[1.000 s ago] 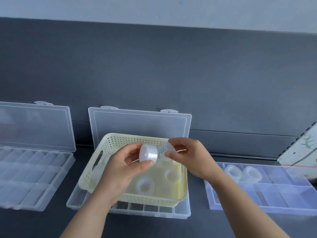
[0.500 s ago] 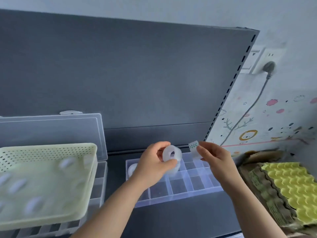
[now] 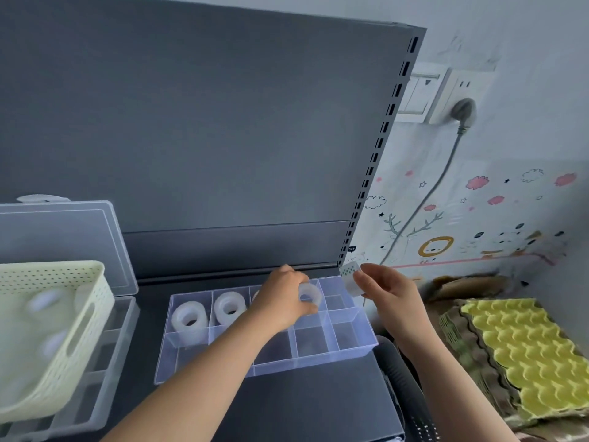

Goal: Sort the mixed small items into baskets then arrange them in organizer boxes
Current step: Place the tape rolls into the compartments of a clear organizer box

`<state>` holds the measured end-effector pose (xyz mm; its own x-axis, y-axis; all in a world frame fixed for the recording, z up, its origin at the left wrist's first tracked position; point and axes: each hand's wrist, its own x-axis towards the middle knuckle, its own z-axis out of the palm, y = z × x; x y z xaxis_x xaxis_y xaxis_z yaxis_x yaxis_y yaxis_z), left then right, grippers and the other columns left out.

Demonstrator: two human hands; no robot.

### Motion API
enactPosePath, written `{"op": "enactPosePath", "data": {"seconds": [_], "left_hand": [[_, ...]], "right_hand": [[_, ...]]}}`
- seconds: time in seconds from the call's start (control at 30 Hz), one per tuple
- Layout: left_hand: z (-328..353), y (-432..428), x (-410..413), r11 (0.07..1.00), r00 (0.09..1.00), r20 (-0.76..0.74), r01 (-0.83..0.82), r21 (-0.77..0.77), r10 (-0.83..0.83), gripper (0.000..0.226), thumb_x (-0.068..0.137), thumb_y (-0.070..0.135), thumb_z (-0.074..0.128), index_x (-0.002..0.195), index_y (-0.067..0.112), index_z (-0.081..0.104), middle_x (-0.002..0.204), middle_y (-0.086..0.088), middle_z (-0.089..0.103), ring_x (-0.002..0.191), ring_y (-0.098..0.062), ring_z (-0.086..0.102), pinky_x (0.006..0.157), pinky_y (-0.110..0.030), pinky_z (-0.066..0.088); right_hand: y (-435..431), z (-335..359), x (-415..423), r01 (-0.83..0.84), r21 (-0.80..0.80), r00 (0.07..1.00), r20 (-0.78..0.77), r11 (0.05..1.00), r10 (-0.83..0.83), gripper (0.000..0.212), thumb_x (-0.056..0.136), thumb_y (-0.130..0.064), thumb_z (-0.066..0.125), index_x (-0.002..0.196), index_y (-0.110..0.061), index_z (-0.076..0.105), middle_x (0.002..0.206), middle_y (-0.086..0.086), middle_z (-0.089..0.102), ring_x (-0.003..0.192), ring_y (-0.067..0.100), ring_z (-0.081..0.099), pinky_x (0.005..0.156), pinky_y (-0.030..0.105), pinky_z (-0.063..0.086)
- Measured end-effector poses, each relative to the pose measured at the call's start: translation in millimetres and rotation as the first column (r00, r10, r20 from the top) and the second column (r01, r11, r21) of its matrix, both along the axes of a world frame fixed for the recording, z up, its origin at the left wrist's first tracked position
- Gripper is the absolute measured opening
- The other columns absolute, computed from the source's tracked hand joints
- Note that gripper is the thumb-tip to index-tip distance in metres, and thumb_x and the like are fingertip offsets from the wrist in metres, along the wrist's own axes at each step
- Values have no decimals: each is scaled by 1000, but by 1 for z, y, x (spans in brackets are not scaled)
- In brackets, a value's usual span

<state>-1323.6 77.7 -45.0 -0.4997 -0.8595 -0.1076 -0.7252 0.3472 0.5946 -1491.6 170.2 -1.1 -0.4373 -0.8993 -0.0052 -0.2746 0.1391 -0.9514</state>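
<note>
Dark grey shelf boards form the surface and the back wall of this work place. On it, the tape roll [image 3: 308, 296] is in the left hand [image 3: 282, 303], whose fingers and thumb are curled around it. The roll hangs just over what seems the fourth compartment in the back row of the clear organizer box [image 3: 318, 362]. One stored roll [image 3: 189, 317] and a second stored roll [image 3: 230, 306] stand in the first two compartments of that row. A third may lie in the next one, but the hand hides most of it. The right hand [image 3: 387, 296] pinches a small white tab [image 3: 350, 273] with green dots above the far right corner of the box, apart from the roll. To do this step well, I think the roll should go straight down between the dividers, its hole turned like its neighbours. The fingers should let go only when it sits on the bottom, so it cannot tip. At the left, the pale yellow basket [image 3: 73, 339], with more blurred rolls inside, rests on a second box [image 3: 105, 387]. Egg trays [image 3: 526, 355] lie at the right.
</note>
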Motion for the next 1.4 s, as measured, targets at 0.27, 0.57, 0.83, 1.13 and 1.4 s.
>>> {"op": "enactPosePath", "data": {"seconds": [0.27, 0.57, 0.83, 1.13, 1.4], "left_hand": [[3, 6, 38, 987, 980, 190, -26, -156, 56, 82, 72, 61, 69, 140, 24, 43, 141, 10, 39, 128, -17, 35, 105, -32, 31], [-5, 13, 70, 977, 980, 176, -58, -207, 96, 73, 75, 52, 69, 139, 31, 42, 140, 15, 42, 125, -14, 40, 104, -29, 29], [-11, 10, 76, 980, 989, 119, -69, -184, 92, 74, 72, 54, 73, 137, 33, 45, 137, 18, 45, 122, -11, 41, 103, -32, 33], [-5, 22, 85, 983, 987, 146, -40, -179, 67, 75, 75, 53, 71, 140, 31, 41, 141, 16, 41, 127, -11, 37, 104, -30, 29], [44, 32, 138, 925, 986, -19, -163, -344, 166, 47, 94, 43, 52, 136, 23, 50, 137, 11, 49, 124, -10, 44, 103, -23, 33]], "right_hand": [[-16, -21, 6, -133, 75, 982, -126, 988, 142, 15, 84, -26, 70, 98, -25, 68, 90, -11, 71, 84, 2, 65, 76, 17, 52], [-43, -44, 34, -249, 189, 755, -576, 950, 313, 47, 77, -38, 72, 118, -18, 63, 117, -3, 62, 107, 18, 54, 87, 25, 43], [-36, -50, 40, -254, 229, 618, -709, 940, 340, 49, 81, -53, 62, 121, -23, 63, 117, -9, 63, 111, 17, 47, 87, 20, 36], [-27, -46, 45, -271, 187, 605, -731, 944, 318, 41, 78, -46, 69, 110, -20, 68, 109, -6, 67, 105, 22, 52, 86, 25, 42], [-37, -3, 104, -393, 43, 629, -716, 918, 302, 33, 82, -32, 71, 110, -14, 69, 113, -3, 68, 109, 21, 58, 83, 22, 42]]}}
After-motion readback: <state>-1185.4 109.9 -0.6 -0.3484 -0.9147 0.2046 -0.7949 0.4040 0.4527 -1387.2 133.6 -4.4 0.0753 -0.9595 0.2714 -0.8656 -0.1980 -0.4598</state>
